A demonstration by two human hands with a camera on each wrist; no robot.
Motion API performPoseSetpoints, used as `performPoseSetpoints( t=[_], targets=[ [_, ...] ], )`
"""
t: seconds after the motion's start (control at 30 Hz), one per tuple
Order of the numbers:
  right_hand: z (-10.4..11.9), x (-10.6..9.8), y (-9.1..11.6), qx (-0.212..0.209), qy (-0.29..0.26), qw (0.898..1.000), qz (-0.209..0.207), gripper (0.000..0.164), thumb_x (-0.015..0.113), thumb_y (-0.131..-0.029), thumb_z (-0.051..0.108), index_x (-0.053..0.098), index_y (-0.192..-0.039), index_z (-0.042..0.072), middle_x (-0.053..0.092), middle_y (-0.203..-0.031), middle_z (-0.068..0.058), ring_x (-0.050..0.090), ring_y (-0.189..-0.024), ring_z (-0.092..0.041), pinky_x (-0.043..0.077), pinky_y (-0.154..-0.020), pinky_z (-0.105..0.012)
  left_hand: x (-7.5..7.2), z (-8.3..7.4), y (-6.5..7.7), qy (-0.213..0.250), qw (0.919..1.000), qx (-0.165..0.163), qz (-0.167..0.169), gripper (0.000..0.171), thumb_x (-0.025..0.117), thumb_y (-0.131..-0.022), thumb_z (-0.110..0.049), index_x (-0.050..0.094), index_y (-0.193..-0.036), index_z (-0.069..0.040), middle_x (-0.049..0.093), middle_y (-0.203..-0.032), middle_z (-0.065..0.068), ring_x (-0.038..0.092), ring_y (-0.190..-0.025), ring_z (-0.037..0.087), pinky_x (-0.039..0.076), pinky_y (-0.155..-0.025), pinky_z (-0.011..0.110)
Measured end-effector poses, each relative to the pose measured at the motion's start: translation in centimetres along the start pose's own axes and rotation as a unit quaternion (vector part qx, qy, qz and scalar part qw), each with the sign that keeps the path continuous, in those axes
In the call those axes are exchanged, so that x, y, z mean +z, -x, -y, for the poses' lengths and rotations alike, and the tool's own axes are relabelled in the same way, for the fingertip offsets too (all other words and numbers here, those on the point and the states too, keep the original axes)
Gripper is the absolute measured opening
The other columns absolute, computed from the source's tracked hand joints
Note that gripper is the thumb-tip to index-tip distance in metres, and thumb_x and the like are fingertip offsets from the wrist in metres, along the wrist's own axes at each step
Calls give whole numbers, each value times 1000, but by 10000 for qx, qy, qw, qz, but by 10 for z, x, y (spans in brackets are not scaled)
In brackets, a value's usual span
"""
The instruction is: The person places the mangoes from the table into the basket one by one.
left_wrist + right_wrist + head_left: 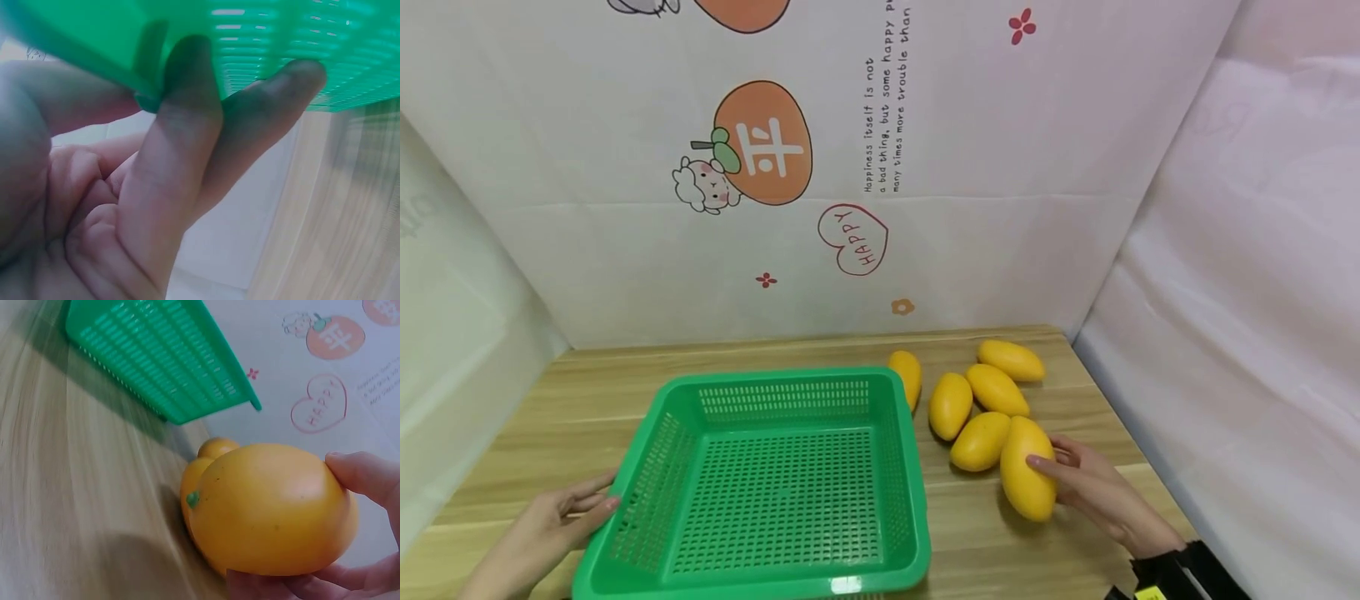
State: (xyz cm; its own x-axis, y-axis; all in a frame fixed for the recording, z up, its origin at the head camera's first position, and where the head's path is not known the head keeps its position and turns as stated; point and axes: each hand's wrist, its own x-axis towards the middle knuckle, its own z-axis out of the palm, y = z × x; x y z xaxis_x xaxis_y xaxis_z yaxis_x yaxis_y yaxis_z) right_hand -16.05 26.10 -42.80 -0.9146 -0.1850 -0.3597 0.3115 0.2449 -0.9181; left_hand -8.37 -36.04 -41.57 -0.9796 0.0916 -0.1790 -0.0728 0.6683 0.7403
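A green plastic basket with nothing in it sits on the wooden table. My left hand touches its left rim; in the left wrist view straight fingers press up against the basket wall. Several yellow mangoes lie to the basket's right. My right hand grips the nearest mango, thumb on top and fingers beneath. The right wrist view shows that mango close up, resting on the table with the basket behind.
Other mangoes cluster beside and behind the held one, one touching the basket's right rim. A patterned white backdrop walls off the table's far edge, and white cloth hangs at the right.
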Motion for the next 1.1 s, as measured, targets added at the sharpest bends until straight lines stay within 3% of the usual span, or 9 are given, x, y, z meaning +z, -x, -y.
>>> performPoseSetpoints(
  t=[0.2, 0.47, 0.7, 0.87, 1.1],
  targets=[
    [12, 9, 1, -161, 206, 9995, 161, 76, 62, -94, 28, 20, -145, -10, 24, -149, -35, 45, -123, -34, 53, -94, -44, -7, -2, -4, 51, 9992, 26, 399, 61, 46, -103, -23, 26, -136, 23, 54, -123, 41, 62, -102, 41, 61, -73, 40],
    [27, 22, 1, -289, 316, 9983, 395, 76, 65, -92, 28, 23, -145, -8, 31, -147, -31, 46, -121, -31, 54, -92, -40, -22, -3, -11, 127, 9925, 404, 1143, 60, 44, -103, -18, 23, -130, 31, 61, -116, 38, 67, -95, 25, 61, -72, 41],
    [34, 29, 1, -341, 602, 9966, 444, 77, 65, -92, 29, 24, -145, -9, 31, -148, -31, 41, -127, -36, 53, -89, -40, -25, -3, -14, 286, 9899, 444, 1318, 60, 46, -102, -17, 24, -129, 32, 69, -102, 20, 65, -90, 3, 61, -72, 42],
    [39, 35, 1, -431, 653, 9957, 499, 76, 65, -91, 28, 26, -144, -10, 36, -145, -31, 45, -124, -35, 55, -87, -40, -26, -4, -18, 328, 9888, 495, 1368, 61, 48, -102, -17, 23, -128, 33, 69, -101, 20, 65, -90, 4, 61, -73, 42],
    [46, 41, 0, -514, 723, 9945, 563, 75, 67, -90, 29, 30, -144, -8, 40, -143, -29, 49, -120, -32, 56, -85, -40, -26, -4, -20, 430, 9888, 265, 1403, 63, 51, -100, -19, 24, -129, 31, 66, -105, 18, 65, -94, 13, 60, -76, 42]
  ],
)
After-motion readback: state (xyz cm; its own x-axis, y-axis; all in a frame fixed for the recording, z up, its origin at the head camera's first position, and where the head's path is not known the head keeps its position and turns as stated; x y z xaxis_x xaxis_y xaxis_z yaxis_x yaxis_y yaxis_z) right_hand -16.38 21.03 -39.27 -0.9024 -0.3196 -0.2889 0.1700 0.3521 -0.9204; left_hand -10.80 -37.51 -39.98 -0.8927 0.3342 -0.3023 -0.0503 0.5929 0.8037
